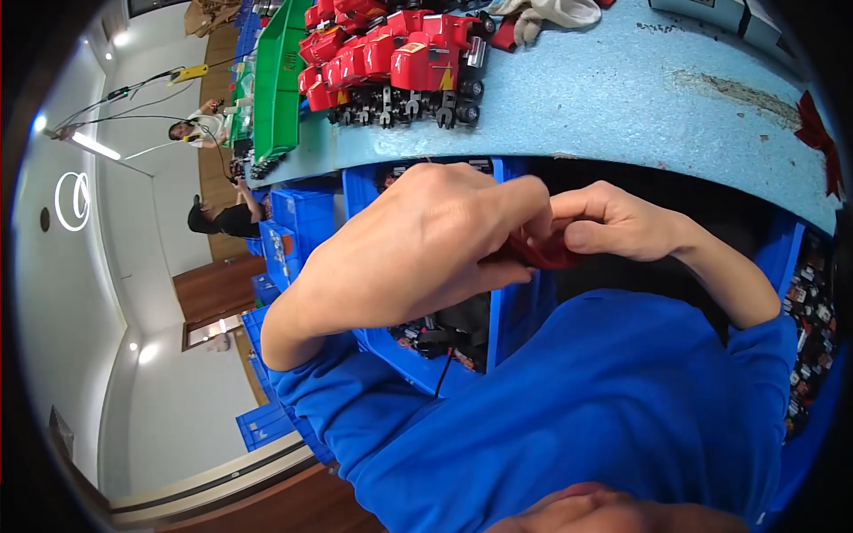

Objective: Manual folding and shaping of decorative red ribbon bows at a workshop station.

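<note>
Left hand (418, 226), back uppermost, wrist bent — its fingers curled and, with those of the right hand (617, 226), narrowed on a red piece (553, 254), mostly hidden between the fingertips. Beyond the fingers: glossy red toy vehicles (391, 60), yellow decals (447, 78), on a speckled pale-blue worktop (604, 98); farther left, a green plastic tray (277, 89) — its marking (290, 59) too small to read.

Left hand (400, 231): fingers curled round a little red piece (553, 254), mostly hidden by them
Right hand (626, 224): mine too lol, thumb and fingers on the same piece
Bench (577, 111): light blue, kinda scuffed, bunch of red toy trucks (418, 64) bunched up beside a green bin (280, 93)
Right side: blue crate (784, 253) of small mixed parts (807, 324)
</note>
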{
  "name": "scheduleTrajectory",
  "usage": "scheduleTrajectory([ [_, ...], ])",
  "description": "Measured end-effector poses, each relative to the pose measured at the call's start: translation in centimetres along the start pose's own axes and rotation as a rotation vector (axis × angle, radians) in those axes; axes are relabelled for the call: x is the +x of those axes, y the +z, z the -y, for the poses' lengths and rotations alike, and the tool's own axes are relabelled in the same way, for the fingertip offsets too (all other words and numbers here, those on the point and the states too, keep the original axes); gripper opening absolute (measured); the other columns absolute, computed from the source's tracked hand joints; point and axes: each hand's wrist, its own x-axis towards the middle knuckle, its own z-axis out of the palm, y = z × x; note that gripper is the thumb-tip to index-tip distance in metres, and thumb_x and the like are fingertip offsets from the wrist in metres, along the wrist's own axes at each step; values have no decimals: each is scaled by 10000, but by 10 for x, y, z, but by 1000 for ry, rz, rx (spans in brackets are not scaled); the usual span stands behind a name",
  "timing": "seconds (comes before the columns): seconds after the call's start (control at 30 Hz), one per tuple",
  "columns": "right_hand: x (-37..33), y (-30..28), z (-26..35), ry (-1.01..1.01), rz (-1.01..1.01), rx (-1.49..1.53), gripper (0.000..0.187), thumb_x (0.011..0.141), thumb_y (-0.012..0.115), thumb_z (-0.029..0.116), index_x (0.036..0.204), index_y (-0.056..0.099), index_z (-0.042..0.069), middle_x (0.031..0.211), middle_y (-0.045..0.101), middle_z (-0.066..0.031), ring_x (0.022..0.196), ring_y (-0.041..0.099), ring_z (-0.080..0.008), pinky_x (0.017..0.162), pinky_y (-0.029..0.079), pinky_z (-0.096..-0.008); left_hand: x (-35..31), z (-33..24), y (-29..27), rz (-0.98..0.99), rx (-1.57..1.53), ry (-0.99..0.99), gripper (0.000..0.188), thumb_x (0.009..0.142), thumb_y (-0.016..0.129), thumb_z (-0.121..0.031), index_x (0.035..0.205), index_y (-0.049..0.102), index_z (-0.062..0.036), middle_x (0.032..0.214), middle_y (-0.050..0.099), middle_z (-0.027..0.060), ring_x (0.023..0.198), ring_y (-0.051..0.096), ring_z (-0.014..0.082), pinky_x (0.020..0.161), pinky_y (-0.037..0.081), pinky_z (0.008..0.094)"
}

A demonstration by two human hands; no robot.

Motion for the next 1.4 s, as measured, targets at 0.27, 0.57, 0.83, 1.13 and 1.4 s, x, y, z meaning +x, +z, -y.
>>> scheduleTrajectory([
  [0.27, -6, 3, 36, 293, 196, -132, 290, 837, 623, 212, 1006, 583, -20, 928, 601, -72, 807, 569, -147, 746, 448, -258, 7, -4, 0, 128, 87, 234, 215, 589, 748, -108, 707, 571, -78, 623, 532, 35, 616, 525, 220, 555, 416, 318],
  [0.57, -10, -3, 15, -229, 69, -343, 207, 813, 636, 191, 887, 662, -1, 824, 590, -76, 769, 540, -154, 660, 438, -261, 13, -5, 2, 177, -56, 378, 169, 660, 716, -136, 679, 565, -61, 627, 529, 24, 565, 516, 204, 560, 383, 314],
  [0.83, -11, -6, 18, -84, 132, -104, 225, 781, 670, 202, 863, 674, -8, 786, 581, -72, 720, 524, -143, 646, 422, -254, 23, 4, -2, 344, -217, 442, 166, 682, 689, -115, 698, 543, -37, 612, 528, 70, 620, 542, 260, 592, 409, 339],
  [1.13, -12, -8, 21, -73, 171, -103, 172, 731, 711, 122, 842, 684, -7, 758, 636, -85, 708, 561, -158, 634, 436, -269, 33, 7, 0, 381, -390, 485, 174, 680, 725, -158, 717, 600, -44, 684, 586, 65, 650, 564, 250, 609, 426, 318],
  [1.4, -13, -7, 24, -115, -84, -156, 169, 628, 766, 36, 786, 709, 19, 694, 641, -64, 679, 562, -158, 626, 444, -260, 30, 13, -4, 304, -328, 453, 188, 678, 732, -164, 720, 596, -41, 675, 583, 52, 636, 571, 236, 594, 420, 316],
])
